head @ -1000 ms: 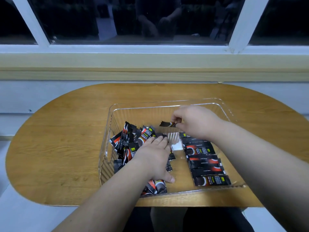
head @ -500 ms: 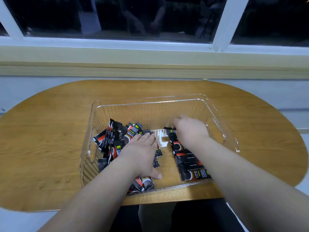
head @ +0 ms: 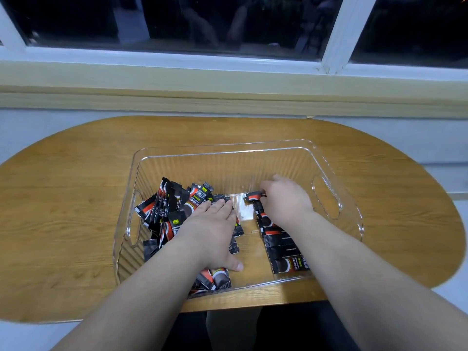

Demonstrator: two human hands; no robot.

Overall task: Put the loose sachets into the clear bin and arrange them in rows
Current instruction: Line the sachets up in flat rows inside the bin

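My right hand (head: 286, 198) pinches one sachet (head: 254, 197) at twelve o'clock of the row (head: 283, 247) inside the clear bin (head: 329, 173). My left hand (head: 210, 224) lies flat on the nine-o'clock heap (head: 172, 206). Light, slick and floppy, I judge: pinch crimped ends.

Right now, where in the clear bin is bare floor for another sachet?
Free: the strip between the loose pile and the sachet row, and the floor by the far wall of the clear bin. Crowded: the left half, under the left hand; the right hand pinches a sachet at the row's far end.
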